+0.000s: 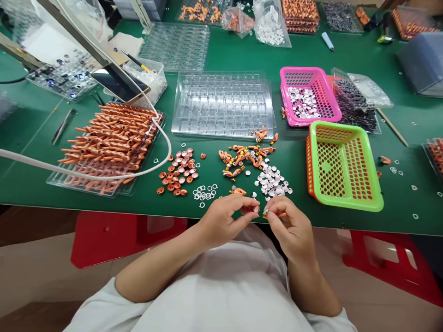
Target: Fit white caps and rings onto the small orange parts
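Note:
My left hand (226, 219) is closed in a pinch on a small orange cap with a white inside (256, 209), near the table's front edge. Just to its right, my right hand (290, 226) pinches a small orange part with a gold tip (266, 213), mostly covered by the fingers. Beyond the hands lie a pile of orange parts with gold ends (242, 157) and a heap of white discs (272, 180). Left of these are loose orange caps (178, 171) and several thin white rings (205, 192).
Stacked trays of orange sticks (114, 138) stand left, under a white cable (152, 171). A clear tray (221, 103) lies ahead. To the right sit a pink basket (330, 108) with white pieces and a green basket (379, 198). Red stools (104, 235) are below the table edge.

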Action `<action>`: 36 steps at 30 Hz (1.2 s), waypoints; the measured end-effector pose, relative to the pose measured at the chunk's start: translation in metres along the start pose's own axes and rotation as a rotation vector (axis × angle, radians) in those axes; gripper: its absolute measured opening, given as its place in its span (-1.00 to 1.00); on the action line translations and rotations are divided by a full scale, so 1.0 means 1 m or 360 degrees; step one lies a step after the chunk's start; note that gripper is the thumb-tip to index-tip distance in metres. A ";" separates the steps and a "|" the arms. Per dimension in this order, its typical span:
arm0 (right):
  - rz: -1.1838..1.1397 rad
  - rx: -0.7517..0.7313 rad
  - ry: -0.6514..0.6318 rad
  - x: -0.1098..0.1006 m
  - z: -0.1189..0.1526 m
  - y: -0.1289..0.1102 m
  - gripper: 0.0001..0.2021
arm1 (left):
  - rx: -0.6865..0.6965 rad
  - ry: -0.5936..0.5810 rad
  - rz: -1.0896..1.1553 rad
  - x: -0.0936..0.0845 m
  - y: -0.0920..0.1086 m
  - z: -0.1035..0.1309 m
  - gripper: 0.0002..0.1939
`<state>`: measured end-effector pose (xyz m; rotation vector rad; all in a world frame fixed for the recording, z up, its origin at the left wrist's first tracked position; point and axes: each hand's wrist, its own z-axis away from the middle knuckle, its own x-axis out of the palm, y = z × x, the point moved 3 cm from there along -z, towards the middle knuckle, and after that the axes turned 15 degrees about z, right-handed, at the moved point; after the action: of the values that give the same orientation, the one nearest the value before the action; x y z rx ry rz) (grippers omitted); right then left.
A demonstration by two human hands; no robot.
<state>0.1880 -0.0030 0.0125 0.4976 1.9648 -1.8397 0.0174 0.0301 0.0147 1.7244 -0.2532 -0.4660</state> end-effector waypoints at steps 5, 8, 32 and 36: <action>0.0158 0.0004 -0.0144 0.000 -0.008 -0.005 -0.86 | 0.0239 0.0009 -0.0159 0.001 -0.001 0.002 -0.84; 0.0216 0.0013 -0.0186 0.001 -0.010 -0.008 -0.86 | 0.0322 -0.0022 -0.0251 0.003 -0.001 0.003 -0.83; 0.0203 0.0104 -0.0248 0.006 -0.013 -0.004 -0.89 | 0.0383 -0.0093 -0.0347 0.004 -0.001 0.002 -0.84; 0.0197 0.0105 -0.0251 0.007 -0.013 -0.004 -0.88 | 0.0301 -0.0105 -0.0321 0.005 -0.003 0.003 -0.83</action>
<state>0.1794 0.0100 0.0129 0.4675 1.7363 -1.8128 0.0199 0.0262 0.0103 1.9312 -0.1750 -0.6649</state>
